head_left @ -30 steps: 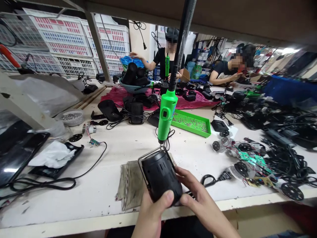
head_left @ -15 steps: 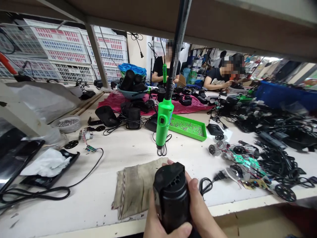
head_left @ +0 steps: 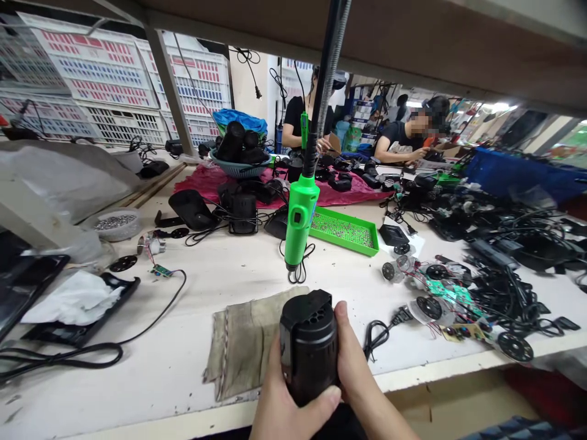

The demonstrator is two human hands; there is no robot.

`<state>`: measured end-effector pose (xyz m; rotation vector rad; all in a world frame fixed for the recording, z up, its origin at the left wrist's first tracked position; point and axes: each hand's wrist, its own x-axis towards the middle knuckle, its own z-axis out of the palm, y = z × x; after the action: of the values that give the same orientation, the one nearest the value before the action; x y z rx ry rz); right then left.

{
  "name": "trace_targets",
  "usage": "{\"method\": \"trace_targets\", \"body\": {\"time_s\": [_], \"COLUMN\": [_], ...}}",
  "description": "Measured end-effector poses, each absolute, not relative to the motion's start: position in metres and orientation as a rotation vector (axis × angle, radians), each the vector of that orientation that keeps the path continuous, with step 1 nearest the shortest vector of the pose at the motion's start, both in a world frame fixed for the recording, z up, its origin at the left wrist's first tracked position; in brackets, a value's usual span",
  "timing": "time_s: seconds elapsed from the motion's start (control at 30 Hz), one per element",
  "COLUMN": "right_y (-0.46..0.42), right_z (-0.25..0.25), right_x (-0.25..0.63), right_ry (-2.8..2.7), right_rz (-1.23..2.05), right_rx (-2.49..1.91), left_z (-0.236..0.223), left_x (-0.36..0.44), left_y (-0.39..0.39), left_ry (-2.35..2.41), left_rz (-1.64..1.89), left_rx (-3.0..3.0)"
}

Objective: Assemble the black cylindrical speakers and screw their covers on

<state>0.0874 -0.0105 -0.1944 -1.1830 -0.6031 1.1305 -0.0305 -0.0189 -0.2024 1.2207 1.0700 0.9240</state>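
Both hands hold a black cylindrical speaker body (head_left: 308,348) upright above the bench's front edge, its end with a cluster of holes facing up. My left hand (head_left: 288,385) cups it from the lower left, with the thumb across its lower front. My right hand (head_left: 353,360) grips its right side, fingers reaching up near the top. A worn, folded cloth pad (head_left: 243,345) lies just left of and behind the hands. A bright green electric screwdriver (head_left: 300,220) hangs on a black cable above the bench, in front of the hands and not touching them.
A green tray of small screws (head_left: 343,231) sits behind the screwdriver. Circuit boards, black discs and tangled cables (head_left: 458,293) cover the bench's right side. A basket of black cylinders (head_left: 239,162) stands on a magenta cloth (head_left: 215,181). Two co-workers sit across the bench.
The speaker body has turned from a tilted position to upright, with its holed end up. Everything in the view has shifted slightly left and the hands have regripped it.
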Motion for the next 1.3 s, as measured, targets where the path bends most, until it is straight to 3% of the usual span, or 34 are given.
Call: {"method": "trace_targets", "body": {"time_s": [0.73, 1.07, 1.3], "right_y": [0.001, -0.021, -0.039], "right_z": [-0.178, -0.167, -0.166], "right_x": [0.1, 0.109, 0.094], "right_ry": [-0.395, -1.27, -1.607], "right_rz": [1.291, 0.646, 0.417], "right_rx": [-0.956, -1.653, -1.613], "left_z": [-0.178, -0.172, -0.17], "left_x": [-0.024, -0.044, -0.047], "left_y": [-0.011, 0.028, 0.027], "left_ry": [1.155, 0.744, 0.706], "left_rz": [0.942, 0.732, 0.728], "left_rx": [1.311, 0.159, 0.002]}}
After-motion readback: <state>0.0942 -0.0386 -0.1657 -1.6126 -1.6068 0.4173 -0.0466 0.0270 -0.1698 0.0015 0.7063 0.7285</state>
